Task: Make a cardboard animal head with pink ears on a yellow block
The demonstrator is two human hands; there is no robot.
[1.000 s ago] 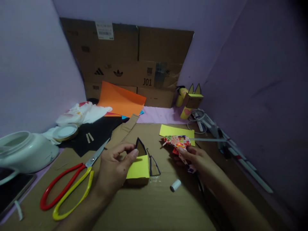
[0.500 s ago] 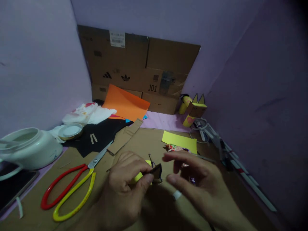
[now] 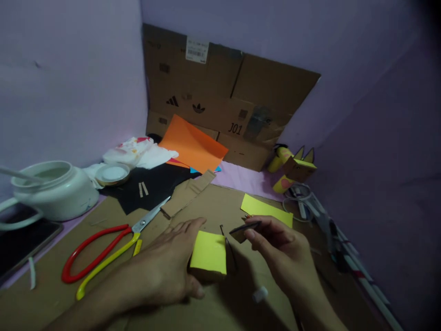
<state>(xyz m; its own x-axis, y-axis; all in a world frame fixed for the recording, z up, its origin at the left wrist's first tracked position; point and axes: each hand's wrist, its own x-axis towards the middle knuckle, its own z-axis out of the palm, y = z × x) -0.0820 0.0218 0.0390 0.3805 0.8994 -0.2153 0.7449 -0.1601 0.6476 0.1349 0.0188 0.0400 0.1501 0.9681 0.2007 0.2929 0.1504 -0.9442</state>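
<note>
A small cardboard box with a yellow paper top stands on the brown cardboard mat. My left hand lies along its left side with thumb and fingers apart, not closed round it; whether it touches the box I cannot tell. Between thumb and fingers of my right hand is a small dark-edged cardboard piece, tilted just right of the box. Thin black strips lie or stick out beside the box's right edge. A small white piece is below my right hand.
Red-and-yellow-handled scissors lie left, near a white pot and a phone. Yellow paper and a cardboard strip lie beyond my hands. A yellow eared paper figure stands back right, orange paper behind.
The dark-edged cardboard piece has gone from my left hand to my right. My left hand has opened beside the box, whose yellow top now shows. The whole view has shifted.
</note>
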